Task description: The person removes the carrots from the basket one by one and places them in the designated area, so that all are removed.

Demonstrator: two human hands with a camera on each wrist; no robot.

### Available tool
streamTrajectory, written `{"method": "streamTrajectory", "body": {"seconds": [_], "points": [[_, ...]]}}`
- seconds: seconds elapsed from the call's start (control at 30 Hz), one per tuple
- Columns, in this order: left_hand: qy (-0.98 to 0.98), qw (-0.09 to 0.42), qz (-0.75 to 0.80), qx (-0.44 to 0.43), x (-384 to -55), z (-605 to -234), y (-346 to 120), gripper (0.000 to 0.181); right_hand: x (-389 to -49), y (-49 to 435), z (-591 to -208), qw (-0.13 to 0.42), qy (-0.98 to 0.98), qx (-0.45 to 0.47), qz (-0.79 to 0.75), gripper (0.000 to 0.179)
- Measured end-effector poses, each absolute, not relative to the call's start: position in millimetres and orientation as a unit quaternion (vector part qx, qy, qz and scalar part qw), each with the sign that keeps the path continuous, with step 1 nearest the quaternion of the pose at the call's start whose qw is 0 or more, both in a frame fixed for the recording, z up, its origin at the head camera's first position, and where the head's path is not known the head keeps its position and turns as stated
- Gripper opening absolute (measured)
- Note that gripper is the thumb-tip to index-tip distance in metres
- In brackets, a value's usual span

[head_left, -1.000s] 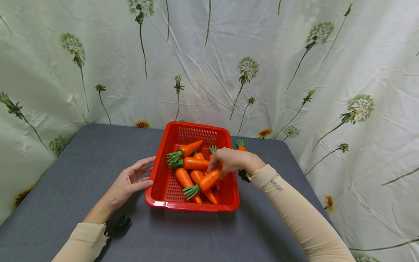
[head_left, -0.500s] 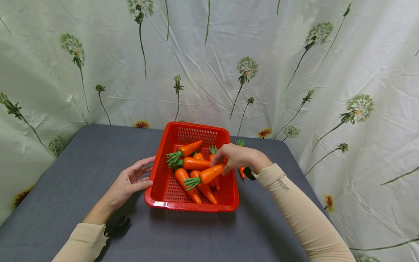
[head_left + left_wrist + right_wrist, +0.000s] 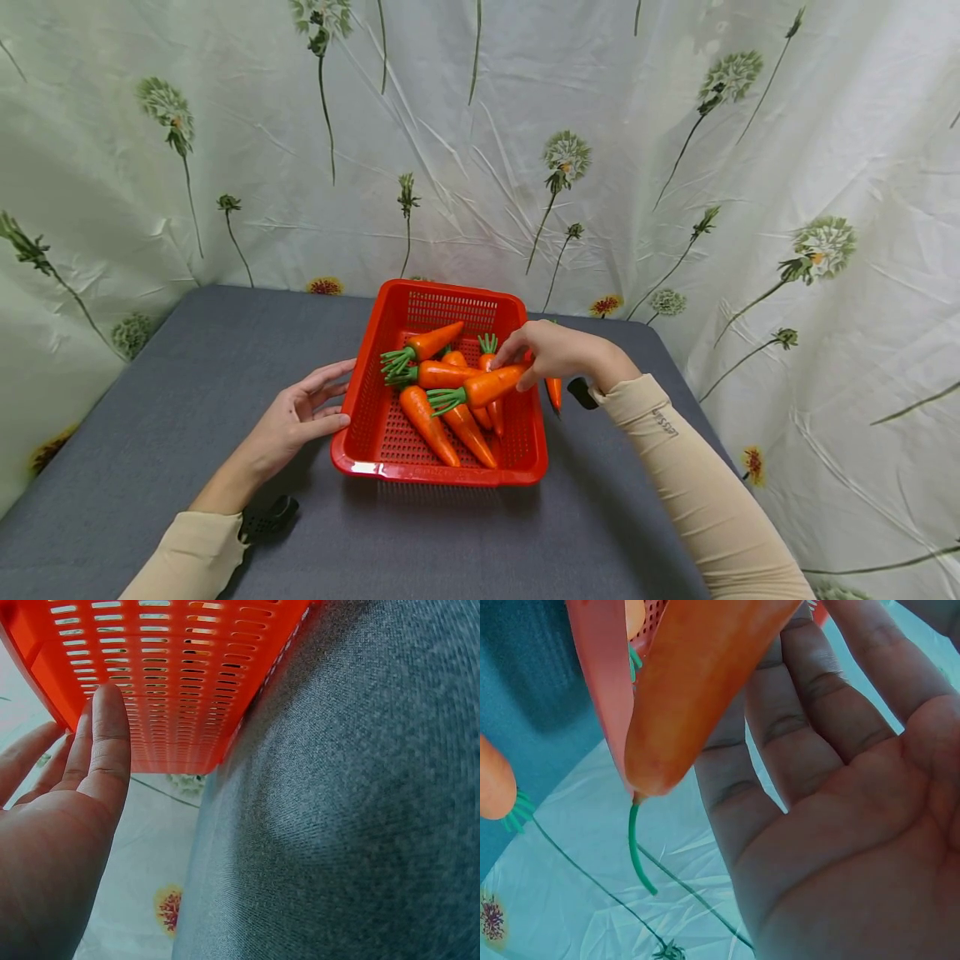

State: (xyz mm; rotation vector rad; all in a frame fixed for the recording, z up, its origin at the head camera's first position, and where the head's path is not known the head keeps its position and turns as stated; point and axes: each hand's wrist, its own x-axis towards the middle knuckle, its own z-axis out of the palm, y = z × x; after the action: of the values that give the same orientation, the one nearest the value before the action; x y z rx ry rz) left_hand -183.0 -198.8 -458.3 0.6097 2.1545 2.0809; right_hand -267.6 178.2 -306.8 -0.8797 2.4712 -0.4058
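Note:
A red perforated plastic basket (image 3: 442,475) holds several orange carrots with green tops, some lying across one another. My right hand (image 3: 558,350) pinches one carrot (image 3: 491,386) near its tapered end, over the right part of the basket, its green top pointing left. The right wrist view shows this held carrot (image 3: 697,690) large beside the fingers. With fingers extended, my left hand (image 3: 288,421) touches the basket's left side. In the left wrist view, its foremost digit lies against the slotted wall (image 3: 157,645), the other fingers up by the rim.
Just outside the basket's right wall, another carrot (image 3: 553,393) lies on the grey cloth-covered table (image 3: 420,550), partly hidden behind my right hand. A pale curtain (image 3: 465,167) with dandelion prints hangs behind the table and along its sides.
My right hand has moved right and slightly away from me, drawing the pinched carrot the same way and turning it more level. The left hand and basket stay put.

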Motion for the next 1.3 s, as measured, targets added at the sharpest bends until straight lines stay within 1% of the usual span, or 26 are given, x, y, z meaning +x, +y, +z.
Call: {"method": "streamTrajectory", "body": {"seconds": [0.6, 0.83, 1.3], "points": [[0.708, 0.043, 0.678, 0.193, -182, -458, -198, 0.069, -268, 195, -299, 0.216, 0.906, -0.316, -0.178, 0.039], [0.709, 0.043, 0.677, 0.194, -182, -458, -199, 0.068, -268, 201, -297, 0.220, 0.908, -0.294, -0.202, 0.039], [0.704, 0.046, 0.680, 0.198, -182, -458, -199, 0.069, -273, 218, -299, 0.212, 0.905, -0.281, -0.239, 0.037]]}}
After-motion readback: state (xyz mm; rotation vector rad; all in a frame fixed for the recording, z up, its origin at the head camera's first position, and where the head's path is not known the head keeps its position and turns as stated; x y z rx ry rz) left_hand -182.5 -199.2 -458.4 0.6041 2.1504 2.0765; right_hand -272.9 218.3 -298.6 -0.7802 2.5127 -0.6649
